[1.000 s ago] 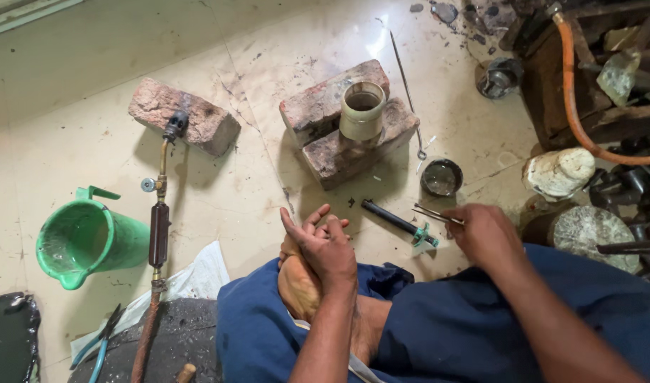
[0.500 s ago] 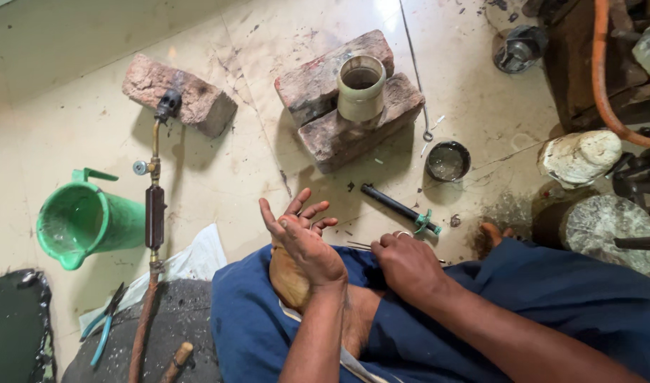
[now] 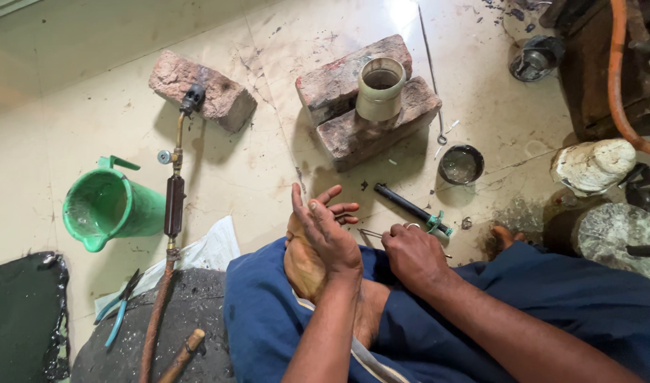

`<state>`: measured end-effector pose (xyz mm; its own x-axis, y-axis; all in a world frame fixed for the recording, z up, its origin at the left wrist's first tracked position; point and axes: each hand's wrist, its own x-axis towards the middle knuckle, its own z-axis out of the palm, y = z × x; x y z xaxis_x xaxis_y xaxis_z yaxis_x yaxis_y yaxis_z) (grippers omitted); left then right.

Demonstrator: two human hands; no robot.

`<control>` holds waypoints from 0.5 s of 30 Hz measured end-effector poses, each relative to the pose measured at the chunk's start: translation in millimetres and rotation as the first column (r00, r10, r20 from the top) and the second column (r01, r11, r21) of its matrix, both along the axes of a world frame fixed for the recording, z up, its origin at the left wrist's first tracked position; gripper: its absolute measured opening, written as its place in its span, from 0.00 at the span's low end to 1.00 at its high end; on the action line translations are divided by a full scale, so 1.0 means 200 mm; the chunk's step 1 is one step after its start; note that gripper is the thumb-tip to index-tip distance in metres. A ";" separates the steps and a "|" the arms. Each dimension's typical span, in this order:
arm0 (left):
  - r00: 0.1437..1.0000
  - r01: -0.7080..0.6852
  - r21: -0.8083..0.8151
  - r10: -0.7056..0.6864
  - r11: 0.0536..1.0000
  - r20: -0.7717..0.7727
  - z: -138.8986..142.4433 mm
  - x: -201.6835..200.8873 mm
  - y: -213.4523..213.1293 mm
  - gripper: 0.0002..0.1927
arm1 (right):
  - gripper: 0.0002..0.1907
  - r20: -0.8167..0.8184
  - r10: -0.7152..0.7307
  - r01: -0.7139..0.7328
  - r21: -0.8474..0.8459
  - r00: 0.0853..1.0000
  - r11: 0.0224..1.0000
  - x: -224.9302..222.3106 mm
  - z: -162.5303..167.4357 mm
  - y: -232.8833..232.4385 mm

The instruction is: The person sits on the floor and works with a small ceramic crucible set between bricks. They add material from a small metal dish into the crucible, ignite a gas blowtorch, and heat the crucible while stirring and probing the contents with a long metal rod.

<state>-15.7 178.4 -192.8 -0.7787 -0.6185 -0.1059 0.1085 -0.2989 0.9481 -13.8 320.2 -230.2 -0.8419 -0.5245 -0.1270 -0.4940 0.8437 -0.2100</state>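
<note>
My left hand (image 3: 325,230) hangs over my foot (image 3: 303,266) with the fingers spread and holding nothing. My right hand (image 3: 413,255) is just right of it, low over my lap, fingers pressed together on thin tweezers (image 3: 371,232) whose tips point left toward the left palm. There seems to be a small ring (image 3: 413,226) at the knuckles of that hand, but it is too small to tell whether I pinch it or it only lies there.

To do this well, I judge the left hand should stay flat and quiet as a rest, and the tweezers should grip lightly, close to the tips, so a tiny piece does not spring away onto the floor. Working low over the blue cloth (image 3: 552,312) helps catch a drop.

Just beyond my right hand lies a dark tool (image 3: 410,207) with a green end. Farther off, bricks (image 3: 371,106) carry a short pipe (image 3: 380,89); a small tin (image 3: 461,164) sits to their right. At left, a torch (image 3: 174,195) leans on another brick (image 3: 204,89), beside a green jug (image 3: 108,206).
</note>
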 end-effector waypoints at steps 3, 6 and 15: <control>1.000 0.012 -0.020 -0.012 1.000 0.002 -0.01 0.00 0.00 0.33 | 0.06 -0.009 0.018 -0.018 0.000 1.000 1.000 0.00 0.00 0.00; 1.000 0.010 -0.035 -0.010 0.999 0.010 -0.02 -0.01 0.00 0.32 | 0.06 0.019 0.010 -0.010 0.001 1.000 1.000 -0.01 0.00 0.00; 0.999 0.018 -0.088 -0.016 0.996 0.030 -0.05 -0.01 0.02 0.31 | 0.12 0.187 -0.593 0.622 -0.243 0.783 0.744 -0.26 0.22 0.40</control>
